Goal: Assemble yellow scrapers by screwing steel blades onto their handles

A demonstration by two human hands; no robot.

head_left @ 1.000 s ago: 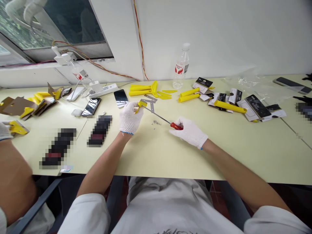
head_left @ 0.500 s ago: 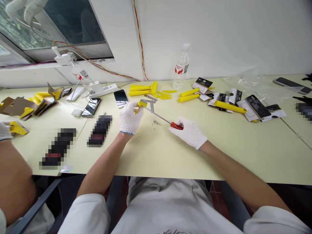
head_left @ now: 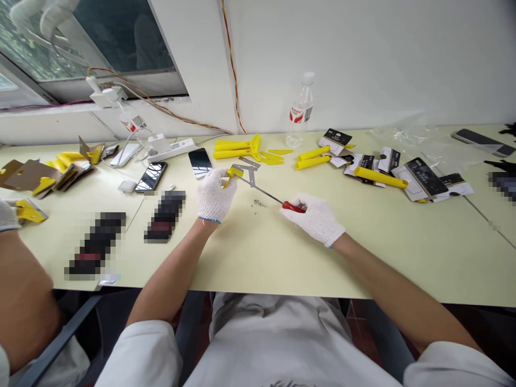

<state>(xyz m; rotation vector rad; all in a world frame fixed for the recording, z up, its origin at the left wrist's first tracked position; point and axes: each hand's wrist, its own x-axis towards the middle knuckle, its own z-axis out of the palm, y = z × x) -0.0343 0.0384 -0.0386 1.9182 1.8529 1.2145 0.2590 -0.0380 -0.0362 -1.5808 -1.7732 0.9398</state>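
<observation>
My gloved left hand [head_left: 215,196] is closed on a yellow scraper [head_left: 235,172], most of whose handle the fingers hide. In my gloved right hand [head_left: 316,217] is a screwdriver [head_left: 293,206] with a red handle. Its long shaft points up and left, and the tip meets the yellow head of the scraper. Below the shaft lies a small group of loose screws [head_left: 259,203]. Flat metal blades [head_left: 252,176] rest on the table just behind the shaft. Farther back are yellow scraper handles [head_left: 234,149] and several flat yellow pieces [head_left: 272,158].
A water bottle [head_left: 300,113] stands by the wall. Yellow tubes [head_left: 312,161] and printed cards [head_left: 421,177] lie to the right. Phones [head_left: 151,177] and a power strip [head_left: 173,149] are at left. Another person's gloved hand [head_left: 8,216] holds a yellow scraper at the far left.
The red screwdriver handle has turned slightly in my right hand, which has shifted a little to the right. My left hand holds the scraper in the same place.
</observation>
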